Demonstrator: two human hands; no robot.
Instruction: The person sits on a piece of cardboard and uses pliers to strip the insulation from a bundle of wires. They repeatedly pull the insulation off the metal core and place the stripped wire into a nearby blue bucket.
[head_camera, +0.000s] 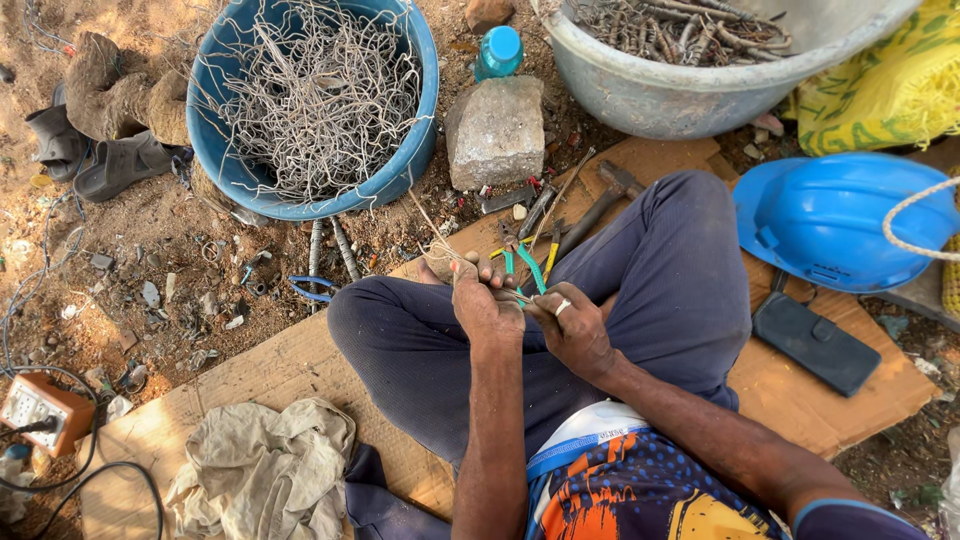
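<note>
A person is seated cross-legged on a flat sheet of brown cardboard (300, 365), and both hands are held together over the lap. The left hand (487, 308) is closed around a bent length of thin bare wire (436, 232), which runs up and away from the fist. The right hand (572, 325), a ring on one finger, is closed on a pair of green-handled pliers (527, 268), their handles projecting forward; the jaws are hidden between the hands. A crumpled beige cloth (262, 470) lies on the cardboard near the left knee. A dark flat wallet-like case (816, 343) lies by the right knee, beside a blue plastic hard hat (840, 215). Loose hand tools (575, 215) are scattered ahead of the shins, before a grey stone block (496, 132). Further off, a round blue plastic tub (225, 150) is filled with tangled pale wire, and a grey basin (650, 95) holds rusted metal pieces.

Risk is judged as follows: bare fingers lie close to the pliers, so a slip could pinch or cut; the springy wire end could whip toward the face when released.
</note>
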